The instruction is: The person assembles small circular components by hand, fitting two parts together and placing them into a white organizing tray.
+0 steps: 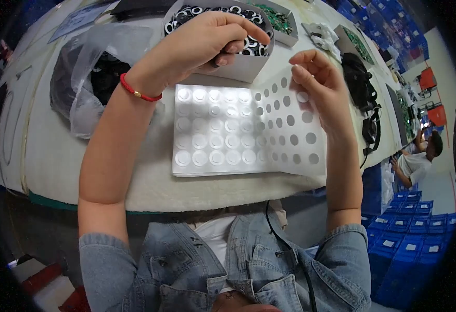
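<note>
- The left hand (207, 44) was raised above the bench (134, 187), its fingers curled shut with the fingertips (256, 35) pinched together over the near edge of a white cardboard box (241, 67); what they pinched, if anything, could not be told.
- The box held many small black-and-white rings (251, 44) and stood just beyond and partly under that hand.
- A red cord bracelet (139, 92) circled the left wrist.
- The right hand (321, 86) was held up to the right of the box, thumb and forefinger closed on the lifted edge of a thin white perforated sheet (290, 127) dotted with round holes.
- That sheet curved down from the right hand to a white tray of round pads (212, 130), which lay flat on the bench between and below the two hands.
- Left of the left forearm lay a clear plastic bag (90, 78) with dark parts inside.
- Beyond the right hand lay black straps (363, 91) and a second box of green parts (280, 21).
- Far right of the right hand, another person (418, 158) sat among blue crates (405, 234).
</note>
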The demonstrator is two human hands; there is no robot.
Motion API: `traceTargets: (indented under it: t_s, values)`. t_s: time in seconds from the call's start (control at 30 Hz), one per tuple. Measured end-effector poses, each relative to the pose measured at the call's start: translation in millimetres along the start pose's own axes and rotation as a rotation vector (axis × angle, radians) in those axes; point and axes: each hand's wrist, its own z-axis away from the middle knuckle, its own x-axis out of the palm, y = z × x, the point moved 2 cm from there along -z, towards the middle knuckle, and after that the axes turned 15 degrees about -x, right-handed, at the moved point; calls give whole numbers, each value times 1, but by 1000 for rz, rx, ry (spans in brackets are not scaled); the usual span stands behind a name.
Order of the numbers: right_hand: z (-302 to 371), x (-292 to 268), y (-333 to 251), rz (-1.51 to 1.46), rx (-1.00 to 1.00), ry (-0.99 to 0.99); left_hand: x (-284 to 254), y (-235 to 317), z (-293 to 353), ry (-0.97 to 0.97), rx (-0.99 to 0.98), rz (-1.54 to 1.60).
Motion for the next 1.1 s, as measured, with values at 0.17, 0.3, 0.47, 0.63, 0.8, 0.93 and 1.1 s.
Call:
traceTargets:
  t_s: [0.17, 0.3, 0.47, 0.63, 0.8, 0.93, 1.1]
  values:
    - [-44, 2, -21, -96, -212, -78, -17, 26, 14, 48, 150, 8]
    - [-82, 17, -38, -222, -226, -152, -41, 49, 30, -63, 367, 128]
    - [-101, 45, -45, -24, -243, -403, -43, 61, 55, 32, 260, 385]
    - [-90, 71, -44, -128, -143, -477, -33, 38, 41, 143, 253, -329]
    - [-88, 53, -47, -92, -203, -266, -24, 8, 19, -134, -17, -329]
    - [-60, 53, -27, -75, -39, 76, -41, -12, 14, -294, 7, -69]
    - [61, 44, 56, 702, -275, -390, -56, 4, 17, -206, 66, -133]
